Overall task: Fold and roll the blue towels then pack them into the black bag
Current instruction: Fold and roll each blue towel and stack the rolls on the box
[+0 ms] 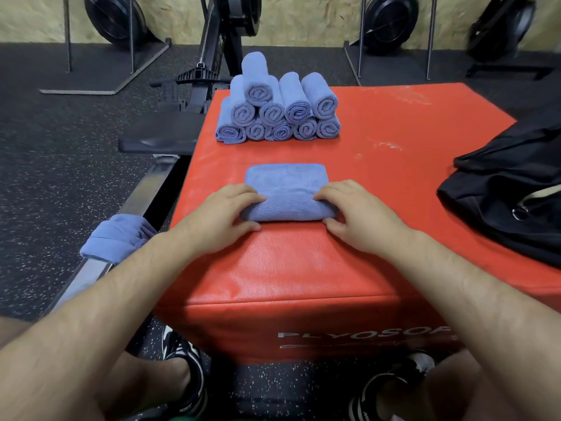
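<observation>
The left hand (pixel 225 210) and right hand (pixel 360 210) grip the half-rolled blue towel (pixel 287 197), which should roll tight and even toward the stacked rolls (pixel 278 117).

A gym: speckled rubber floor (pixel 60 183), red plyo box (pixel 303 262), rowing machine (pixel 170 141) at left, fan-wheel machines (pixel 391 22) along the far wall.

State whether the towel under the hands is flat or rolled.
Part-rolled. The left hand and right hand grip the rolled near end of the towel; its far part lies flat on the red box.
</observation>
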